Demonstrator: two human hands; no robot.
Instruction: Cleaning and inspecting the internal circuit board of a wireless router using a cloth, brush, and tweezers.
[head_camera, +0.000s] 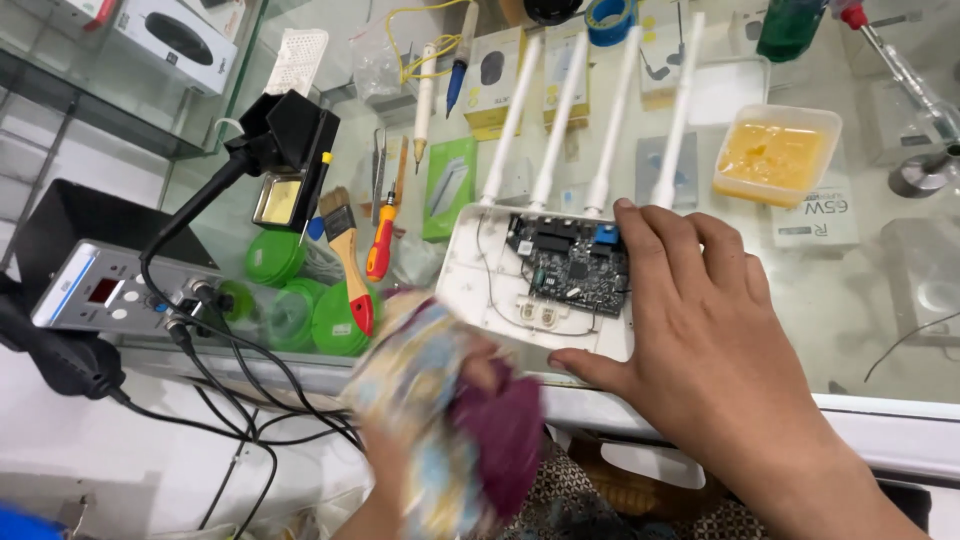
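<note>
Head view: right hand rests flat, fingers spread, on an opened white router, hiding its right edge. Just left, the left hand clutches a blurred patterned cloth, fingers mostly hidden.

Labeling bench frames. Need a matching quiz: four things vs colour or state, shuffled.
Things:
1 router
2 tub
3 screwdriver
4 right hand

States:
A holds yellow paste
B red and yellow handle
C cover off, circuit board showing
D rests flat on the router's edge

Pairs: 1-C, 2-A, 3-B, 4-D
</note>
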